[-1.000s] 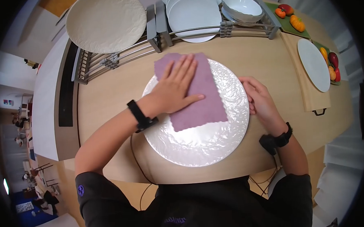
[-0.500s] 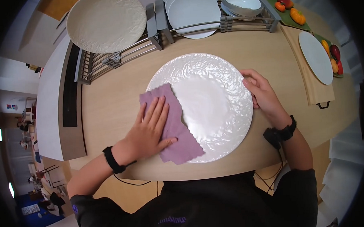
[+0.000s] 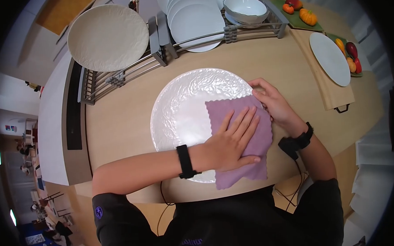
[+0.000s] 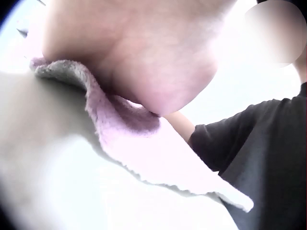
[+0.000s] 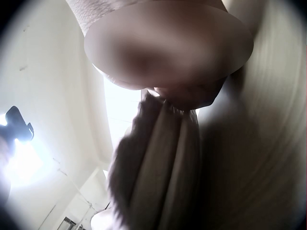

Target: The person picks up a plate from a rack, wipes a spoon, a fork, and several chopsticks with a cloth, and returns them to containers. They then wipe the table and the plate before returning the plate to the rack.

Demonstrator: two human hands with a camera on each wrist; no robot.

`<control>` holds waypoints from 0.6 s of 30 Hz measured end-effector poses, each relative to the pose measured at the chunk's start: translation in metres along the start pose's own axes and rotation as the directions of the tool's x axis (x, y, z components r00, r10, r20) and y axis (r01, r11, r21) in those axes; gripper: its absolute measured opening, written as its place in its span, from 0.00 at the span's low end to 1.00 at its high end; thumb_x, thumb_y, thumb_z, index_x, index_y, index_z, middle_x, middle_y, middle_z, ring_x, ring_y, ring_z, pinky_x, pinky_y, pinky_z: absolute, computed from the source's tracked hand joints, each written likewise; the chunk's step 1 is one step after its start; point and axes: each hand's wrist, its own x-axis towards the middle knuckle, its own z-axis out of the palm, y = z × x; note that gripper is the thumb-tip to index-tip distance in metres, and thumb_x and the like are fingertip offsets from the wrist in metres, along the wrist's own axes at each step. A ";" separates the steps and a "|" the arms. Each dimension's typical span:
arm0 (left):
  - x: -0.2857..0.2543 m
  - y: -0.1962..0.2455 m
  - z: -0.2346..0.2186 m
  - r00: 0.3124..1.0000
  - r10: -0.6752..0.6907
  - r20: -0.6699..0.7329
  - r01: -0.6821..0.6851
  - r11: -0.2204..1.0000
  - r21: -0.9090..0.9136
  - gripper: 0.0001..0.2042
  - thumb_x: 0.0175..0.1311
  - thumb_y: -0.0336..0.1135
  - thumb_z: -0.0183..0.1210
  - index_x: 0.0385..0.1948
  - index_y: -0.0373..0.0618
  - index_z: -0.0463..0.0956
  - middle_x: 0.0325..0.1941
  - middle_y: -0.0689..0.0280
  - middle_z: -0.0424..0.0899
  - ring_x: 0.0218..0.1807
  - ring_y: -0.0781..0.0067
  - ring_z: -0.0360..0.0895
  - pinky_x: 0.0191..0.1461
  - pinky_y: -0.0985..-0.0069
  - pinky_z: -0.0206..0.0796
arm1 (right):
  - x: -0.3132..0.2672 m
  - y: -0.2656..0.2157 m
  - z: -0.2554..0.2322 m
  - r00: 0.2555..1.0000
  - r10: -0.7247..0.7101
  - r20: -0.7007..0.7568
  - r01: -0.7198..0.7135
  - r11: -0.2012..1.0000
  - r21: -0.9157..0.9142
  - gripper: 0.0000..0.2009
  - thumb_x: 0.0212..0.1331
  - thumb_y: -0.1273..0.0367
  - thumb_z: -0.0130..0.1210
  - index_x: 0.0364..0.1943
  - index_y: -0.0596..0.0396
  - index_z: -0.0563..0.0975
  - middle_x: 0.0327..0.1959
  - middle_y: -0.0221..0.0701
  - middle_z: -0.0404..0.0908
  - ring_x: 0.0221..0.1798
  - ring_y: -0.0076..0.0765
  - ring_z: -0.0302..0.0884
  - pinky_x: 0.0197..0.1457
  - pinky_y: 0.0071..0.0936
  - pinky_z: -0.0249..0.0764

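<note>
A large round white plate [image 3: 179, 110] with a crinkled, shiny rim lies in front of me in the head view. My left hand [image 3: 233, 143] rests flat, fingers straight, on a purple cloth [image 3: 228, 179] with scalloped edges. This cloth covers the plate's right part and hangs past its rim. In the left wrist view the cloth [image 4: 129, 148] buckles up under the heel of the hand. At the plate's right edge, my right hand [image 3: 274, 103] grips the rim with the thumb on top; its other fingers are partly hidden.
Behind the plate stands a metal dish rack [image 3: 135, 64] with a large cream plate [image 3: 107, 39], several white plates [image 3: 197, 26] and a bowl [image 3: 247, 11]. To the right are a wooden board [image 3: 320, 82], an oval white plate [image 3: 330, 58] and green trays [image 3: 291, 20] of toy-like vegetables.
My left hand has swept the cloth from the plate's top to its left side, then across to its right side. My right hand has stayed at the right rim.
</note>
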 end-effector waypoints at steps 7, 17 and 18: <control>0.025 -0.018 0.003 0.994 -0.095 -0.047 0.100 0.989 0.111 0.52 0.69 0.72 0.45 0.77 0.29 0.44 0.83 0.38 0.42 0.85 0.40 0.36 0.79 0.32 0.26 | -0.007 -0.024 -0.005 0.994 0.110 -0.008 -0.110 0.993 -0.036 0.13 0.80 0.60 0.41 0.52 0.51 0.74 0.28 0.21 0.76 0.17 0.10 0.63 0.17 0.14 0.58; 0.017 -0.119 -0.039 0.921 -0.363 -0.140 0.388 0.879 0.276 0.52 0.67 0.73 0.48 0.81 0.43 0.39 0.84 0.41 0.36 0.85 0.41 0.33 0.82 0.41 0.26 | -0.012 -0.035 0.003 0.973 0.216 0.078 -0.223 0.971 0.088 0.13 0.80 0.62 0.43 0.57 0.53 0.72 0.22 0.18 0.68 0.15 0.11 0.58 0.15 0.15 0.49; 0.007 -0.124 -0.044 0.918 -0.374 -0.133 0.397 0.870 0.292 0.52 0.67 0.72 0.49 0.81 0.44 0.39 0.84 0.41 0.36 0.85 0.42 0.33 0.82 0.41 0.26 | -0.012 -0.036 0.004 0.974 0.213 0.071 -0.216 0.975 0.046 0.12 0.79 0.64 0.45 0.57 0.53 0.72 0.23 0.19 0.70 0.15 0.11 0.58 0.15 0.15 0.49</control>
